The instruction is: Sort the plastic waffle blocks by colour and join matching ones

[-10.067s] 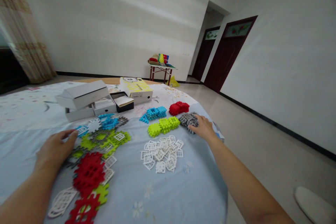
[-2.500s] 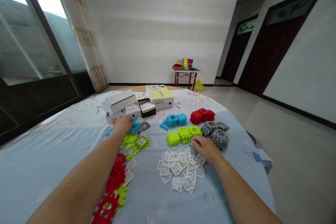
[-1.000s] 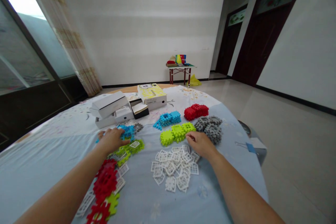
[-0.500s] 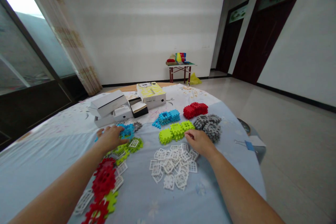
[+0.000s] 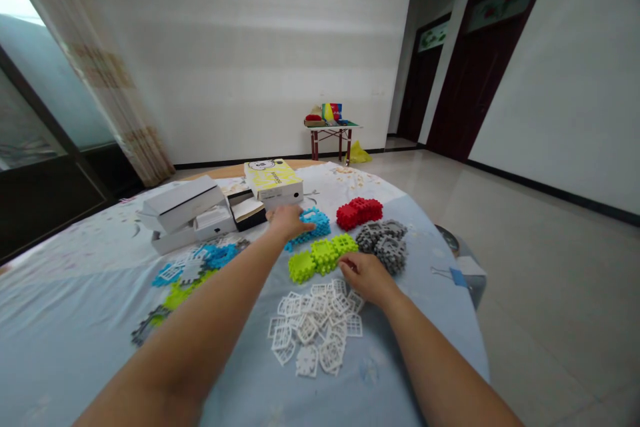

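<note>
My left hand (image 5: 287, 221) reaches across to the sorted stack of blue interlocking pieces (image 5: 316, 223), fingers curled on its near edge around a blue piece. My right hand (image 5: 363, 276) rests loosely closed between the lime-green stack (image 5: 320, 258) and the spread of white lattice pieces (image 5: 313, 327); what its fingers hold is hidden. A red stack (image 5: 359, 212) and a grey stack (image 5: 384, 245) lie just beyond. A mixed heap of blue, green, white and grey pieces (image 5: 193, 271) lies to the left, partly behind my left forearm.
All this lies on a round table under a pale blue flowered cloth (image 5: 75, 307). White boxes (image 5: 181, 205), a black box (image 5: 249, 211) and a yellow box (image 5: 273, 180) stand at the back. A blue clip (image 5: 456, 276) hangs at the right edge. A small table (image 5: 330, 131) stands by the far wall.
My left hand has left the mixed heap and swung right to the blue stack. My right hand has stayed by the white pieces. The view has shifted, so the red pieces near me are out of sight.
</note>
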Motion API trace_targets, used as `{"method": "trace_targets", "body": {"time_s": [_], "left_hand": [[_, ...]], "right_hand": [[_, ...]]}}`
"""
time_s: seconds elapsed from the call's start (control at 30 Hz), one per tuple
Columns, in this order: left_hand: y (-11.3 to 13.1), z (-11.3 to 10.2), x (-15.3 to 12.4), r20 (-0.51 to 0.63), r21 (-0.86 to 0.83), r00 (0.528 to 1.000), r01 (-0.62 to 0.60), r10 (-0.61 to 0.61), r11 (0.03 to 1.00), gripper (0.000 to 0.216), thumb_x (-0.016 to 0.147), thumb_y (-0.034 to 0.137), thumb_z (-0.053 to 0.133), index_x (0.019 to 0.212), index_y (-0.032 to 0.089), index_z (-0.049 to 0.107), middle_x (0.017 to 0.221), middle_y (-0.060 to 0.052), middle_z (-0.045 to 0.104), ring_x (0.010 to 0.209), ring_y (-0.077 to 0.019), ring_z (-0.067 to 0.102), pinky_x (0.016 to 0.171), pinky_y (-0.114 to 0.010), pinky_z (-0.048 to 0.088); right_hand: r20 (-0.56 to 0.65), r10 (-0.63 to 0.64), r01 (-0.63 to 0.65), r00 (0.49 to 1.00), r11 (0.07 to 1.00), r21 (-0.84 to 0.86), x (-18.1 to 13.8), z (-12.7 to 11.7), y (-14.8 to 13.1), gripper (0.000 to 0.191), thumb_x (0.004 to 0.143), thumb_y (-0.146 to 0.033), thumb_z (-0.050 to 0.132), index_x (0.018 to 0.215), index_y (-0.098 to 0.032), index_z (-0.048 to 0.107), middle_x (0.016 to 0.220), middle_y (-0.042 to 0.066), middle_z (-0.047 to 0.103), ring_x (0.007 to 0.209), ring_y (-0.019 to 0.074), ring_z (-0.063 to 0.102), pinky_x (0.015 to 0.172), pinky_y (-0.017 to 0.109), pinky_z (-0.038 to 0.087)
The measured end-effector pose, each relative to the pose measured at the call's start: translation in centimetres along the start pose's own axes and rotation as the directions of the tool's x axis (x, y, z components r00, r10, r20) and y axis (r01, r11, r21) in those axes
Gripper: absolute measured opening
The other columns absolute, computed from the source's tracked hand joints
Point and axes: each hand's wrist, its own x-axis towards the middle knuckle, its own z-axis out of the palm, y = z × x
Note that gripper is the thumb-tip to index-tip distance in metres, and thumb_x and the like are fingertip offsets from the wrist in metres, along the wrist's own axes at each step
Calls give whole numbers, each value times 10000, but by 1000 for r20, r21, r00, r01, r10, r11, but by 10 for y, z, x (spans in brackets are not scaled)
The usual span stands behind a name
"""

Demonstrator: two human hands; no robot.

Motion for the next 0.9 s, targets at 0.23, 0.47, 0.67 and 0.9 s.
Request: {"method": "trace_targets", "body": {"time_s": [0.23,0.47,0.67,0.9], "left_hand": [[22,17,25,-6,-9,999,48,-48,999,662,557,675,534,1031,223,624,1109,-137,598,1061,-343,471,861,-495,321],[-19,12,12,-190,-105,974,104,-123,989,630,650,659,454,1089,232,603,1116,-124,595,1061,-322,478,850,-434,346],[-94,7,-27,-283,-116,940,162,-189,980,459,730,508,440,1058,246,625,1088,-87,618,1043,-281,503,859,-388,351],[-176,7,-71,-208,-99,916,329,-343,939,458,740,491,410,1054,234,622,1101,-93,622,1068,-318,494,877,-450,334]], "right_hand": [[-20,1,-1,1000,1000,13,1,-1,4,259,821,-275,423,893,-198,660,815,39,681,741,141,597,661,209,392],[-16,-32,32,999,999,0,1,-1,3,254,816,-265,421,867,-193,659,797,37,675,726,139,592,649,208,392],[-1,-48,48,999,999,11,-1,0,1,267,815,-273,409,850,-188,660,788,37,676,713,143,589,640,214,391],[18,-47,47,999,999,16,0,5,4,278,810,-295,411,856,-188,664,779,36,675,722,159,594,657,235,402]]}}
